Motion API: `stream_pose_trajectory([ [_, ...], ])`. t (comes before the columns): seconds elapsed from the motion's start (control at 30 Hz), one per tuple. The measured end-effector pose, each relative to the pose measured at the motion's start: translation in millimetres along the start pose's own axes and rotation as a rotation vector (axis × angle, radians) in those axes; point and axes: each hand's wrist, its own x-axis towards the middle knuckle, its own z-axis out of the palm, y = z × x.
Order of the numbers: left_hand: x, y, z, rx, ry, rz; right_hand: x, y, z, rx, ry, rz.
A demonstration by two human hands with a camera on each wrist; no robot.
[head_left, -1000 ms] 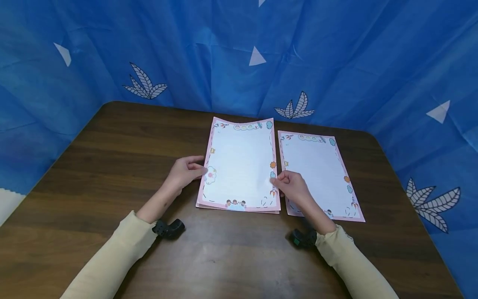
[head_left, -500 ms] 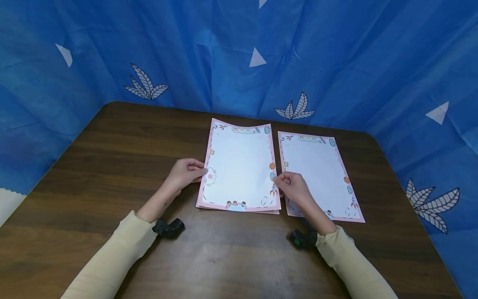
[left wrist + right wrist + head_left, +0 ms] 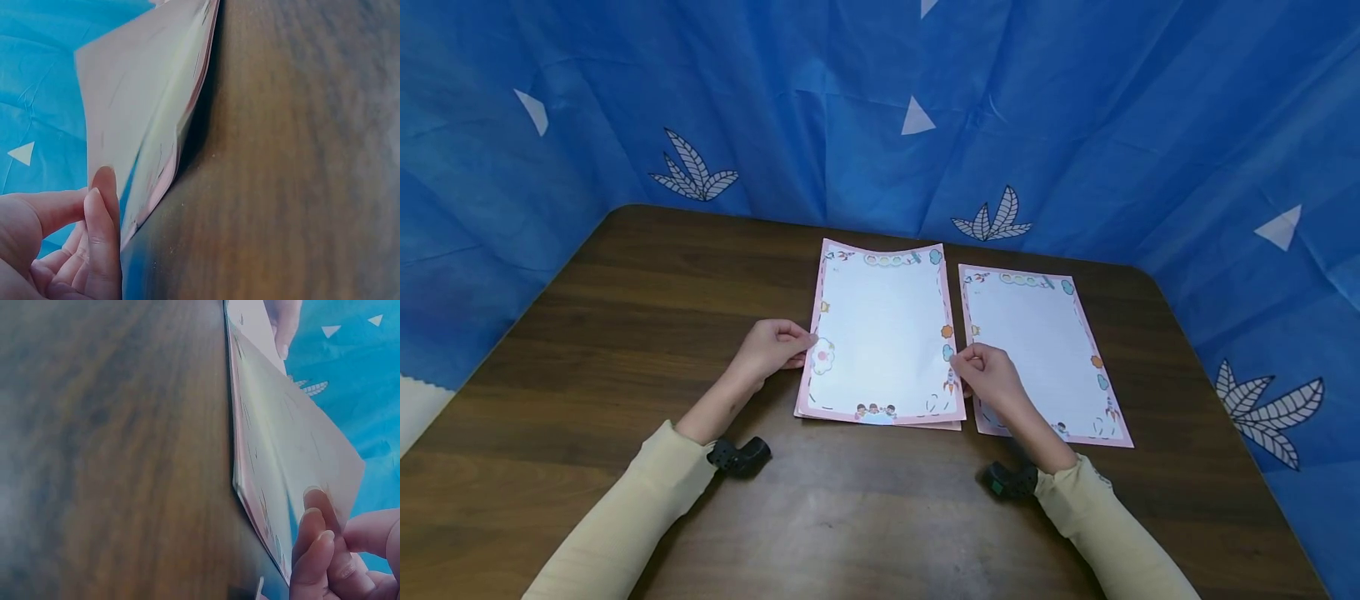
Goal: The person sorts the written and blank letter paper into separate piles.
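Note:
A sheet of paper (image 3: 880, 333) with a pink, cartoon-decorated border is raised at its sides above a stack of like sheets (image 3: 951, 426) on the table. My left hand (image 3: 772, 343) pinches its left edge between thumb and fingers. At the right edge, my right hand (image 3: 988, 375) pinches the same sheet, thumb on top. Both wrist views show the lifted sheet (image 3: 134, 94) bowed, with a gap between it and the stack (image 3: 250, 481) underneath. A second matching sheet (image 3: 1033, 350) lies flat to the right, partly covered by my right hand and forearm.
The dark wooden table (image 3: 700, 258) spreads around the papers. Behind it and at its sides hangs a blue curtain (image 3: 865, 167) with white triangles and leaf prints. Black devices (image 3: 741, 458) are strapped to both wrists.
The held sheet has shifted slightly, its far right corner dipping and then rising a little. My right thumb has slid marginally toward the sheet's right edge. Both hands otherwise keep their places.

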Motion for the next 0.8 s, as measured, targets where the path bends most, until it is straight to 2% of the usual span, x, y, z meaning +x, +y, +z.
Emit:
stream_pose_trajectory([
  [0.4, -2.0, 4.7, 3.7, -0.009, 0.009, 0.028, -1.4, -0.1, -6.3, 0.005, 0.032, 0.047],
  [0.8, -2.5, 18.2, 16.2, -0.008, -0.04, 0.069, -5.8, 11.4, -22.2, 0.023, 0.055, 0.056],
])
